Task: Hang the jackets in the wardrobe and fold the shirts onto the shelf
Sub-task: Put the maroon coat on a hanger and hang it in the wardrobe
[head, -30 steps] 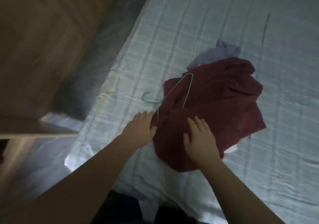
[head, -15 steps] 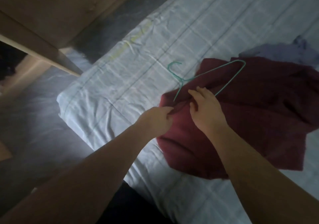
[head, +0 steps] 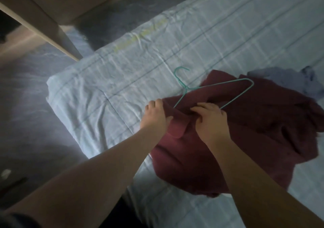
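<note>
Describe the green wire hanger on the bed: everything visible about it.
The thin green wire hanger is a bent triangle of what looks like coated metal with an open hook at its top. It lies flat on the crumpled dark red garment, hook reaching over the pale checked bedsheet. Its lower corner slips under a fold of red cloth between the left hand and right hand; whether the fingers touch the wire is unclear.

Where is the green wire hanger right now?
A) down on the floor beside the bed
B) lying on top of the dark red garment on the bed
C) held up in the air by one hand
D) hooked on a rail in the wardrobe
B: the green wire hanger lies flat across the dark red garment on the bed, its hook reaching onto the sheet, while both hands grip the cloth.
</note>
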A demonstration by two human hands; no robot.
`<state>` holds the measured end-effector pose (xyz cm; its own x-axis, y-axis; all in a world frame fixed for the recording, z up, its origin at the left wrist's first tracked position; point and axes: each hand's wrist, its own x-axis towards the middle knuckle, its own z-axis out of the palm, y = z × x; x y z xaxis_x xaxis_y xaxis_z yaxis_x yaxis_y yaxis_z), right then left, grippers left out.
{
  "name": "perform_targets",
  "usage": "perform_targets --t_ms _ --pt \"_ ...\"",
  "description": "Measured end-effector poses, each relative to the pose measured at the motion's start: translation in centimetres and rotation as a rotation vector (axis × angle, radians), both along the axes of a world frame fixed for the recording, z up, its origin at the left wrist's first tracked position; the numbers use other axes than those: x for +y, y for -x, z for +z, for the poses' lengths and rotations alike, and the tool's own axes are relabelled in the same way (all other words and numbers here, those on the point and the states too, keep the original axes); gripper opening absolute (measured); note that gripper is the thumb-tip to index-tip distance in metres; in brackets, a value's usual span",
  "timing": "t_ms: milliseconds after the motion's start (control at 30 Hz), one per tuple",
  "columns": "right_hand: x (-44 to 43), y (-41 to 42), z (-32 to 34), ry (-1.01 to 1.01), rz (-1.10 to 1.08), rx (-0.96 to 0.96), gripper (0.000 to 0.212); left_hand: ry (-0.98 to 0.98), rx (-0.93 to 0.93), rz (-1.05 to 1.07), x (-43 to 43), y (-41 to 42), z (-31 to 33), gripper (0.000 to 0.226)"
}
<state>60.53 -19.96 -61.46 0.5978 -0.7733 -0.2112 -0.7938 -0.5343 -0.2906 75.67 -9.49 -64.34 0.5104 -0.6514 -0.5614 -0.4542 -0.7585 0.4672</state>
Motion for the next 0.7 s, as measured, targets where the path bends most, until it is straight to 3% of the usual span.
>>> perform_targets --t_ms 133,267,367,433,600,700 --pt "-4.9 -2.1 -1.5 0.004 0.085 -0.112 0.046 -0.04 0.119 0.109 -1.3 -0.5 -1.2 0.073" --pt "-8.2 -3.2 -3.8 0.008 0.213 0.099 0.046 -0.104 0.225 0.17 -1.9 -1.4 -2.0 0.07" --pt "-8.9 -3.2 -4.0 0.063 0.2 0.201 0.026 -0.017 0.314 0.125 -2.1 -2.0 -2.2 0.06" --pt "-8.2 -2.8 -3.4 0.113 0.16 0.185 0.015 0.071 0.34 0.086 -2.1 -2.3 -2.0 0.054" --pt "-5.3 -1.5 -1.2 0.19 0.041 0.053 0.011 0.161 0.464 0.105 -1.5 -2.0 -1.7 0.05" --pt "-4.2 -1.2 -1.3 0.176 0.104 0.063 0.013 0.159 0.448 0.095 -1.7 -1.0 -1.8 0.051"
